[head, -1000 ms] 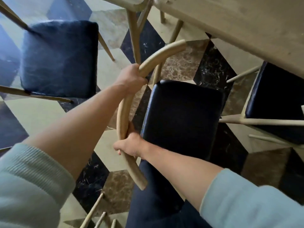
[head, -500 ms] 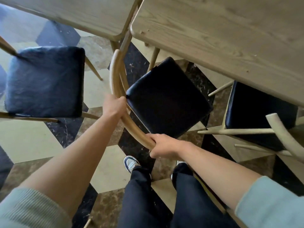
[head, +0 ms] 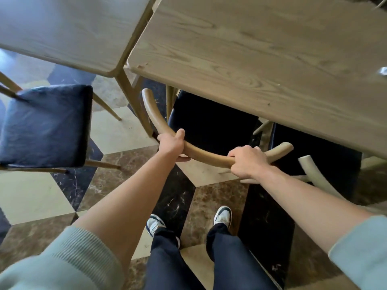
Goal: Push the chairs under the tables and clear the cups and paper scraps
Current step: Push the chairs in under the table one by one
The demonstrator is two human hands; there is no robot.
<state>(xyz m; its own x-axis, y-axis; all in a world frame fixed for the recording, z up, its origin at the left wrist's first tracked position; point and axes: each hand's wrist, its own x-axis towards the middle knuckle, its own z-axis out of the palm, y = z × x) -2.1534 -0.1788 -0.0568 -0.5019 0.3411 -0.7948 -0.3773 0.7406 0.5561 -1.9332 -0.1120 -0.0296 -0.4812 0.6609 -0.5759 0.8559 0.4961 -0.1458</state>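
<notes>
A wooden chair with a curved backrest (head: 207,156) and a black seat (head: 211,122) stands in front of me. Most of its seat lies under the light wooden table (head: 261,65). My left hand (head: 172,144) grips the backrest's left part. My right hand (head: 247,161) grips the backrest near its right end. Both hands are closed around the rail.
A second table (head: 69,32) adjoins on the left, with a dark blue-seated chair (head: 45,125) standing out from it. Another chair (head: 314,174) is tucked in at the right. A small shiny object (head: 383,70) sits at the table's right edge. My feet stand on the patterned marble floor (head: 125,176).
The held chair has turned to face the table and slid forward, so its seat now lies largely beneath the tabletop. Both hands stayed on the backrest.
</notes>
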